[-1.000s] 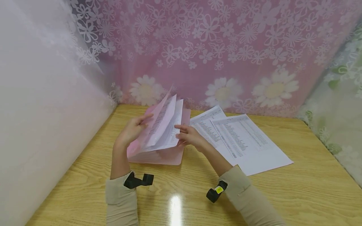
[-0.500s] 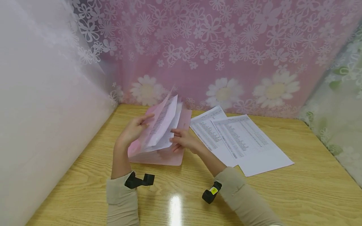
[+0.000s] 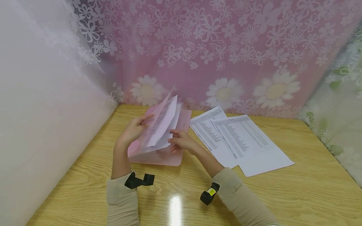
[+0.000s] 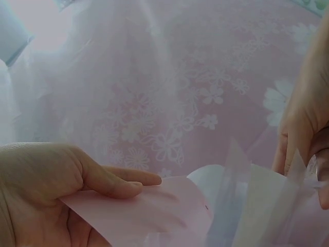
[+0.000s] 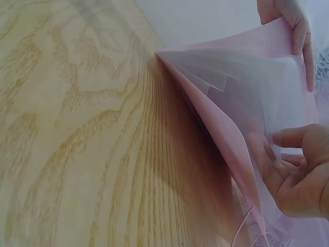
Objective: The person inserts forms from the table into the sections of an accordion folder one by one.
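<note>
The left hand (image 3: pixel 133 129) grips a cover (image 4: pixel 154 211) of the pink folder (image 3: pixel 185 121) between thumb and fingers; if this thumb loosens, the cover may fall closed. The right hand (image 3: pixel 183 140) is at the edge of a clear sleeve (image 5: pixel 252 98), but whether it pinches, I cannot tell; a hasty pull could crease it. The folder is open on the table (image 3: pixel 158 197), near two printed sheets (image 3: pixel 251 144), which the right forearm (image 3: pixel 207 161) could push.

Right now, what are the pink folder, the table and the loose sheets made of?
The pink folder is probably smooth plastic: it bends and shines softly.
The table looks like glossy wood, or a wood print: it shows grain and a bright reflection.
The loose sheets seem matt paper: thin, white, printed.
</note>
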`<control>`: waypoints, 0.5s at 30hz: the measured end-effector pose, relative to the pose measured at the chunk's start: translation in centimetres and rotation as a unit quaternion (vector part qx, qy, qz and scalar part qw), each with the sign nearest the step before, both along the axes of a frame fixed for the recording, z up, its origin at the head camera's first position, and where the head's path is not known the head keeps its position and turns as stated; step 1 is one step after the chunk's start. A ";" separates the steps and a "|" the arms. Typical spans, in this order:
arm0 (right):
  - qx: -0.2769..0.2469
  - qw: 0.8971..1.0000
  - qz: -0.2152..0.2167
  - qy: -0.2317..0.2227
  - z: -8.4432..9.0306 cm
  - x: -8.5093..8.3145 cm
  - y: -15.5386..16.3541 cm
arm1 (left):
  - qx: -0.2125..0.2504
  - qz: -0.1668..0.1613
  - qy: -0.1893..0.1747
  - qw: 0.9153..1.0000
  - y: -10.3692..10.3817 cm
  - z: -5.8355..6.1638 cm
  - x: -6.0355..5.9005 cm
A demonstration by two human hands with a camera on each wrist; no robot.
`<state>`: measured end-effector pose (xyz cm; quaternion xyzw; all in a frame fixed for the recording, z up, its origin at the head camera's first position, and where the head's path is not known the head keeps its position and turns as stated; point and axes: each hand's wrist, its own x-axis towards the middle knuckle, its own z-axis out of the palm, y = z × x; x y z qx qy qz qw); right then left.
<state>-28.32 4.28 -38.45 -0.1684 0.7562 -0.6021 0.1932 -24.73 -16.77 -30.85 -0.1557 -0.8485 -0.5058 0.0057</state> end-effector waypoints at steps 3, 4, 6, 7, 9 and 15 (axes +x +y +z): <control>0.002 1.000 -0.012 -0.001 0.1 0.1 0.1 | 0.003 -0.001 -0.001 1.000 0.0 0.0 0.0; 0.002 1.000 -0.016 0.001 0.1 0.2 0.2 | 0.004 -0.002 -0.001 1.000 0.1 0.0 0.0; -0.001 1.000 -0.022 0.005 0.2 0.3 0.4 | 0.005 -0.003 0.000 1.000 0.1 0.0 -0.1; -0.004 1.000 -0.025 0.008 0.2 0.4 0.5 | 0.005 -0.004 0.001 1.000 0.1 0.0 -0.1; -0.007 0.999 -0.030 0.021 0.2 0.5 0.9 | 0.005 -0.004 0.003 1.000 0.1 0.0 -0.1; -0.034 0.996 -0.060 0.050 0.8 0.9 2.5 | 0.010 -0.003 -0.005 1.000 -0.1 0.0 0.0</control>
